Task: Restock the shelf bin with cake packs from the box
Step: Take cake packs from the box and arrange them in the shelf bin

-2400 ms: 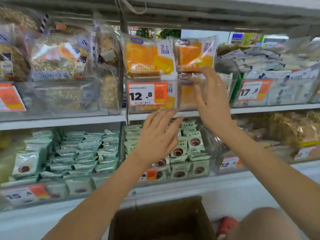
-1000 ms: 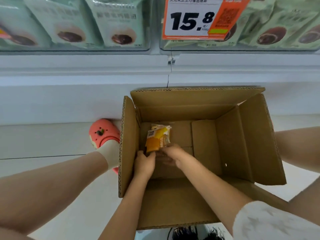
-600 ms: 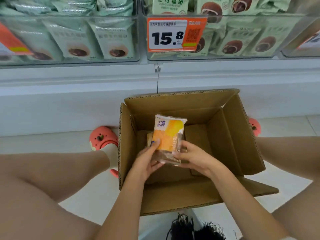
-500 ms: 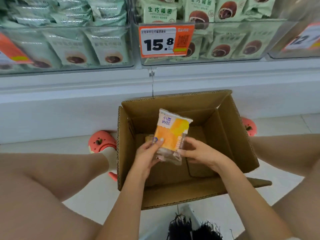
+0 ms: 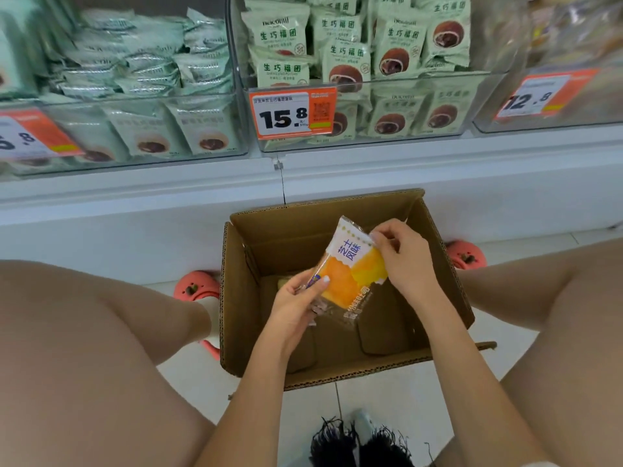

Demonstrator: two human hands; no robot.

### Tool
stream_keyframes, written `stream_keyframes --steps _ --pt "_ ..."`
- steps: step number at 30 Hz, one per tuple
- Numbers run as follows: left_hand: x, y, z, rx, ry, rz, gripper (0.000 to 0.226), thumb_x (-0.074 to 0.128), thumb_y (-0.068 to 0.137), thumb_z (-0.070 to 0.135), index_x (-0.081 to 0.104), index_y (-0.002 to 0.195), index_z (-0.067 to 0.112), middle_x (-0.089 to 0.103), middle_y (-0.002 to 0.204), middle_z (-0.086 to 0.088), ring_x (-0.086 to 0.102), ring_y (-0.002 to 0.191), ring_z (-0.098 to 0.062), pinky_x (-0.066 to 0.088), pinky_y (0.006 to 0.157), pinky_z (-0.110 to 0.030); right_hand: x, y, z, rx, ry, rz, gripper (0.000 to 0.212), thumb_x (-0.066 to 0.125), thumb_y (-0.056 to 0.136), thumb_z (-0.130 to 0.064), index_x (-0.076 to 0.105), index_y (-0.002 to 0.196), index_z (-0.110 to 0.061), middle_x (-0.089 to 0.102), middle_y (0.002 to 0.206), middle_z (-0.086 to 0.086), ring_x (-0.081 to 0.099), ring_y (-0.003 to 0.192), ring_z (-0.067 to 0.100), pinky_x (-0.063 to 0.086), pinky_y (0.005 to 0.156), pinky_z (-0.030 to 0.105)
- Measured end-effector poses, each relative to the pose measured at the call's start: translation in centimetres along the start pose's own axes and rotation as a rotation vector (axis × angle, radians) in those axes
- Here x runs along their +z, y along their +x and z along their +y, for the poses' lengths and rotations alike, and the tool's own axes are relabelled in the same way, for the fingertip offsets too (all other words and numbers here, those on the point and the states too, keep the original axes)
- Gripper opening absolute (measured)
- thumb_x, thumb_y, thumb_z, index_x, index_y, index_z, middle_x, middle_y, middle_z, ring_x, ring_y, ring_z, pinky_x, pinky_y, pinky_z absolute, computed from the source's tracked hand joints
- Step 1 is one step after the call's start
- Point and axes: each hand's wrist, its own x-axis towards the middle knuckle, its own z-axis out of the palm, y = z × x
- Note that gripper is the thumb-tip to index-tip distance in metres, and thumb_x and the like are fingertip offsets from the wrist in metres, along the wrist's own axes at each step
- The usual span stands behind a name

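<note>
Your left hand [image 5: 290,310] has its grip pinched on the 7 o'clock corner of the orange-and-clear plastic cake pack [image 5: 350,276]. Pack sits tilted above the open brown cardboard box [image 5: 340,374]. Your right hand [image 5: 406,259] pinches its 1 o'clock end.

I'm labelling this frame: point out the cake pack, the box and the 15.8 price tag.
cake pack [image 5: 350,281], head view, orange middle of the wrapper.
box [image 5: 303,230], head view, inner far wall.
15.8 price tag [image 5: 283,117], head view, printed digits.
</note>
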Motion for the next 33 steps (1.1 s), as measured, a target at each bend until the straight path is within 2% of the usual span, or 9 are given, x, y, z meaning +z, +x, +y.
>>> stream_keyframes --steps 3,6,11,15,17,21,25,30,33 --pt "0.8 -0.2 0.0 -0.014 -0.262 0.046 0.068 0.071 0.07 0.032 0.05 0.132 0.013 0.062 0.122 -0.013 0.065 0.102 -0.025 0.058 0.07 -0.032 0.1 -0.2 -1.0 -0.06 0.073 0.092 0.008 0.049 0.096 -0.013 0.055 0.09 -0.014 0.055 0.08 -0.012 0.052 0.071 -0.013 0.04 0.058 0.004" --pt "2.2 -0.5 0.7 -0.018 -0.329 0.003 0.064 0.06 0.073 0.048 0.051 0.129 0.019 0.064 0.122 -0.011 0.063 0.11 -0.028 0.057 0.078 -0.038 0.5 -0.8 -2.2 -0.064 0.188 0.112 0.008 0.045 0.097 -0.011 0.051 0.092 -0.01 0.053 0.078 -0.006 0.051 0.065 -0.008 0.04 0.055 0.008" --pt "4.0 -1.3 4.2 0.153 -0.097 0.137 0.051 0.063 0.078 0.042 0.057 0.119 0.011 0.072 0.102 -0.009 0.07 0.092 -0.024 0.054 0.089 -0.044 -1.5 -0.9 -3.1 0.001 0.286 0.13 0.01 0.042 0.099 -0.015 0.05 0.096 -0.01 0.056 0.086 -0.002 0.055 0.078 0.004 0.045 0.065 0.019" --pt "6.5 -3.0 9.9 0.345 0.216 0.225 0.02 0.065 0.086 0.036 0.061 0.093 0.017 0.069 0.086 -0.004 0.067 0.072 -0.014 0.053 0.057 -0.024 -5.7 0.5 -5.9 -0.016 0.407 -0.041 0.004 0.049 0.097 -0.019 0.051 0.101 -0.02 0.059 0.098 -0.007 0.059 0.086 0.004 0.048 0.072 0.02" --pt "8.3 -4.2 13.5 0.481 0.306 0.199 0.012 0.067 0.086 0.028 0.057 0.083 0.023 0.066 0.078 0.002 0.064 0.062 -0.006 0.049 0.049 -0.017 -7.6 1.7 -8.1 0.018 0.505 -0.096 0.021 0.059 0.091 -0.022 0.054 0.112 -0.026 0.064 0.106 -0.01 0.064 0.091 0.0 0.054 0.079 0.024" --pt "12.7 -5.9 20.7 0.795 0.453 0.132 0.021 0.075 0.078 0.028 0.065 0.079 0.009 0.059 0.07 -0.014 0.055 0.064 -0.02 0.045 0.059 -0.034 -11.5 5.0 -13.1 -0.009 0.567 0.053 0.023 0.067 0.085 -0.016 0.065 0.108 -0.02 0.071 0.102 0.003 0.066 0.098 0.021 0.051 0.092 0.048" --pt "17.0 -7.8 29.0 1.184 0.61 0.124 0.027 0.062 0.083 0.049 0.068 0.092 0.023 0.065 0.075 0.009 0.057 0.066 -0.002 0.046 0.063 -0.024 -18.0 8.1 -18.7 -0.176 0.681 0.184 0.016 0.063 0.087 -0.009 0.067 0.096 -0.022 0.073 0.088 -0.003 0.066 0.087 0.018 0.051 0.088 0.044" --pt "20.3 -7.0 39.4 1.884 0.97 0.613 0.045 0.036 0.095 0.039 0.066 0.116 0.013 0.059 0.131 -0.006 0.053 0.121 -0.021 0.041 0.098 -0.033 -28.0 13.5 -26.3 -0.466 0.637 0.448 0.014 0.06 0.09 -0.011 0.063 0.088 -0.024 0.068 0.08 -0.009 0.063 0.076 0.009 0.052 0.073 0.033" --pt "21.5 -2.8 43.0 1.928 1.29 0.846 0.048 0.03 0.097 0.032 0.054 0.134 0.013 0.042 0.147 -0.013 0.035 0.138 -0.031 0.025 0.112 -0.047 -31.3 17.9 -30.3 -0.523 0.555 0.564 0.011 0.058 0.092 -0.011 0.062 0.099 -0.018 0.067 0.084 -0.012 0.062 0.071 -0.002 0.05 0.064 0.018"
